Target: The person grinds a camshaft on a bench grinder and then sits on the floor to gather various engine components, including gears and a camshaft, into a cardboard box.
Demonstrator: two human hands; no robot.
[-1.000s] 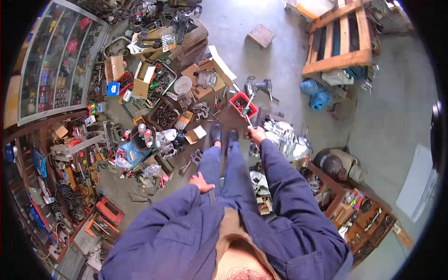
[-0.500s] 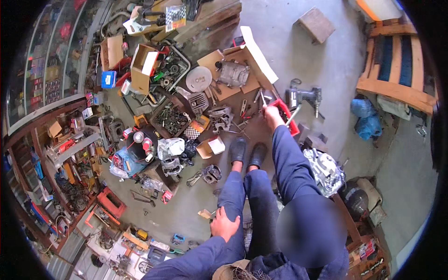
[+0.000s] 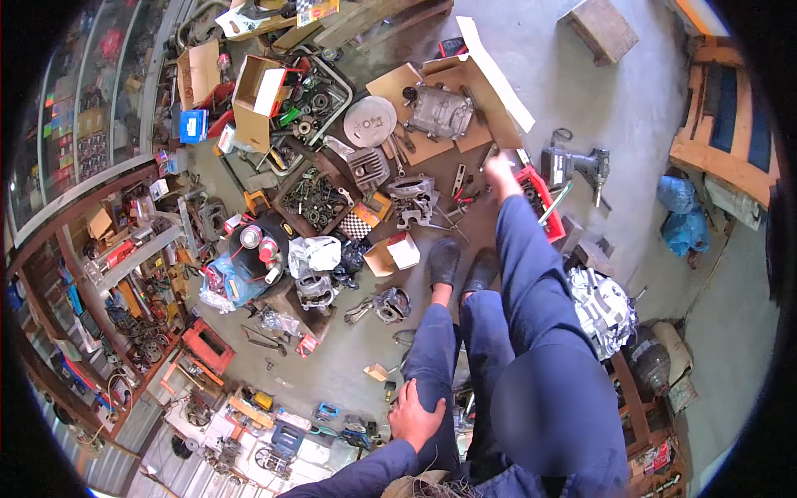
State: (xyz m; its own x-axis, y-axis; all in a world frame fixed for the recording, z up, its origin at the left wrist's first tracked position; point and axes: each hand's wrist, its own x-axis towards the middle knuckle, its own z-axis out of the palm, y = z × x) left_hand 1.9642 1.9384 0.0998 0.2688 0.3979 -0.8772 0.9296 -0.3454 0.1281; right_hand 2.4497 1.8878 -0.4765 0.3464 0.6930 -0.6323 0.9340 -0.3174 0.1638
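My right hand (image 3: 501, 172) is stretched far forward, its blue sleeve running over a red plastic tray (image 3: 544, 203) of small tools. It hovers at the edge of a flattened cardboard sheet (image 3: 419, 141), beside a thin metal tool (image 3: 459, 178); whether the fingers hold anything is too small to tell. A grey engine casing (image 3: 440, 112) lies on that cardboard just beyond the hand. My left hand (image 3: 415, 415) rests flat on my left thigh, fingers spread, holding nothing. My black shoes (image 3: 444, 261) stand on the concrete floor between the two hands.
A cordless drill (image 3: 581, 166) lies right of the red tray. A round metal disc (image 3: 369, 122), a tray of bolts (image 3: 311, 199), spray cans (image 3: 257, 242) and open boxes (image 3: 253, 100) crowd the left. A finned engine part (image 3: 602, 307) sits at my right, a wooden pallet (image 3: 718, 133) beyond.
My head has leaned forward and the view has moved closer to the floor. My right arm has stretched further out past the red tray. My left hand has stayed on my thigh.
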